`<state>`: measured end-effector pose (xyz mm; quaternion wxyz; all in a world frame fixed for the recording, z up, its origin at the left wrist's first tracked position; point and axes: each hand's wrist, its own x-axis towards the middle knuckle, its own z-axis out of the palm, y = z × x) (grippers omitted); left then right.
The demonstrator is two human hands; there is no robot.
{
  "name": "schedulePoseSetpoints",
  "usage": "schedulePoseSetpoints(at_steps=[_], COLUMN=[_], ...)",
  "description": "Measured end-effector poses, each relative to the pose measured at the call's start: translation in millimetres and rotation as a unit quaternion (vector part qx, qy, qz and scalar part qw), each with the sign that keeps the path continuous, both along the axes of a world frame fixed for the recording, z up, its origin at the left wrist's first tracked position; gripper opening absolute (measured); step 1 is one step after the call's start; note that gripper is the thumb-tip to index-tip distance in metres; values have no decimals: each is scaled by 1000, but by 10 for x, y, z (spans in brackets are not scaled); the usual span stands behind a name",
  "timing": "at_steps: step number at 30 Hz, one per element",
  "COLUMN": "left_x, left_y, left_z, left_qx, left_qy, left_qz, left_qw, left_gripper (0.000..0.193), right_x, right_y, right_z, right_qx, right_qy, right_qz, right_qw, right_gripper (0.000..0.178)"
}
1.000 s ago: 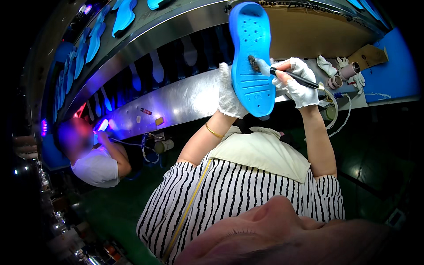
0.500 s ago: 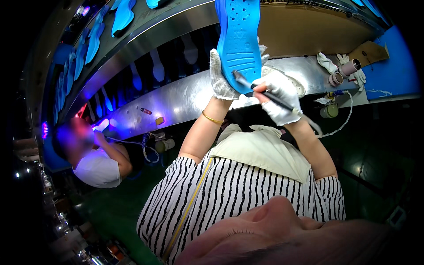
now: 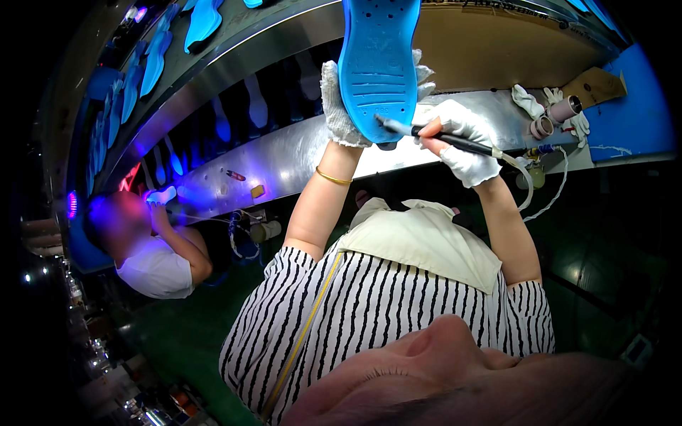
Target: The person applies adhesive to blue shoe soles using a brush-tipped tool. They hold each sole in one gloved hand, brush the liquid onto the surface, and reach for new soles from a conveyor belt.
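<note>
A blue shoe sole (image 3: 378,67) with holes and raised lines stands out in front of me, its heel end towards me. My left hand (image 3: 344,106), in a white knit glove, grips it from behind, thumb along the left edge and fingertips showing past the right. My right hand (image 3: 460,142), in a white glove with bare fingertips, pinches the dark handle of a brush (image 3: 458,142). The bristles touch the sole near its heel end. A pale hose runs from the back of the handle.
A metal bench (image 3: 298,145) crosses in front, with a conveyor (image 3: 273,21) carrying blue soles above. White gloves (image 3: 527,101) and cylindrical containers (image 3: 563,108) stand at right, beside a cardboard piece (image 3: 595,86). A co-worker (image 3: 160,263) sits at left holding a sole.
The sole has shifted slightly left and tilted, and its heel face shows more. My right hand has moved a little right and up, with the brush lying flatter and its bristles still at the heel.
</note>
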<state>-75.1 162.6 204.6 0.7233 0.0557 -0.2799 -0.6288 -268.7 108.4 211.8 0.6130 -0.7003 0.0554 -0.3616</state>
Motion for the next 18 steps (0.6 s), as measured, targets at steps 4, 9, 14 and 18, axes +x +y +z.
schedulePoseSetpoints(at_steps=[4, 9, 14, 18], left_x=[83, 90, 94, 167], left_y=[-29, -25, -42, -111], left_z=[6, 39, 74, 94], left_qx=[2, -50, 46, 80], left_qy=[13, 94, -93, -148], left_qz=[-47, -124, -15, -27], left_qw=[999, 987, 994, 985], left_gripper=[100, 92, 94, 92], right_x=[-14, -115, -109, -4], right_y=[43, 134, 52, -13], right_z=[-19, -34, 85, 82], right_qx=[-121, 4, 39, -179], right_qy=[31, 94, 32, 7], right_qz=[-13, 114, 50, -27], right_qw=[992, 989, 997, 984], right_gripper=[16, 8, 14, 15])
